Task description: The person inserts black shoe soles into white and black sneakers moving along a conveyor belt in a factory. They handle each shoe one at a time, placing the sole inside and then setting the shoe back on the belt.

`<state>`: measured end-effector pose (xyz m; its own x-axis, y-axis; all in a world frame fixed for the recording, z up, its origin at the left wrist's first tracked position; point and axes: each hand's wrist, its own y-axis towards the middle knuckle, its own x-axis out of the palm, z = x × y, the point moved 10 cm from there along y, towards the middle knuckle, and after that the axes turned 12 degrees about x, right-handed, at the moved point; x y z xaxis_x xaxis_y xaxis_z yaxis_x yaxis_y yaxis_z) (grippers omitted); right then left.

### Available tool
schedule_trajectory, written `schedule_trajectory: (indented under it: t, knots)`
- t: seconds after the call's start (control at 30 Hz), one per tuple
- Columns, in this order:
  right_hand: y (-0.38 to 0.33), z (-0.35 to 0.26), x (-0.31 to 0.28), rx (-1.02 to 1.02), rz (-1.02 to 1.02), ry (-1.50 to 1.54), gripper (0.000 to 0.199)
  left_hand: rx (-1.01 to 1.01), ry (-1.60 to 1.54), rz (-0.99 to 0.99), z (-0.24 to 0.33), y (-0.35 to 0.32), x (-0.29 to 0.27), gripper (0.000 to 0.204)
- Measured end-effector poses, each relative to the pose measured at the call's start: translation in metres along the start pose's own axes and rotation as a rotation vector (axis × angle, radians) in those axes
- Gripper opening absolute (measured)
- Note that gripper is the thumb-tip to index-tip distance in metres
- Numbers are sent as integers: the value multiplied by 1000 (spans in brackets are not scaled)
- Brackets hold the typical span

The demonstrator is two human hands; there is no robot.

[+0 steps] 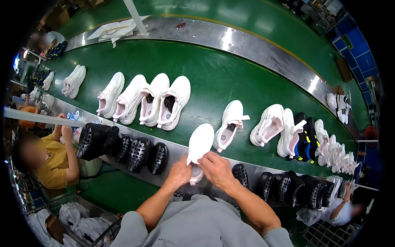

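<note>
A white sneaker (201,140) with pale pink lining is between my two hands at the near edge of the green conveyor belt, its toe pointing away from me. My left hand (180,171) grips the left side of its collar with bent fingers. On the other side, my right hand (217,168) pinches the upper near the tongue. Just right of it on the belt rests another white sneaker (228,125) with its strap sticking out. Left of my hands, several white sneakers (175,103) stand in a row.
Black studded shoe moulds (139,154) line the metal ledge at left, with more moulds (284,187) at right. Farther right along the belt are white sneakers (267,124) and black-blue shoes (303,138). A person in a yellow shirt (57,162) sits at left; another person's arm (343,201) shows at right.
</note>
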<state>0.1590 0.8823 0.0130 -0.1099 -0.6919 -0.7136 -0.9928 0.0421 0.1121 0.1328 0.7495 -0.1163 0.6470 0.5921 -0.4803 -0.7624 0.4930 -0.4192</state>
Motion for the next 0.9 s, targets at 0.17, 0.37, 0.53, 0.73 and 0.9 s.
schedule_trajectory:
  t: [0.17,0.37,0.53,0.73,0.9]
  knots:
    - [-1,17,-6,73,109,123,24,-66,-134,-38,-6,21,14,38]
    - [-11,140,-60,649,266,47,47,173,-195,7,13,102,-13,45]
    - [31,182,-83,526,245,-205,65,550,577,442,155,99,-70,70]
    - [67,163,-43,198,46,-337,40,489,206,177,121,149,42,51]
    - [57,162,-43,162,123,-348,43,433,157,316,119,135,43,26]
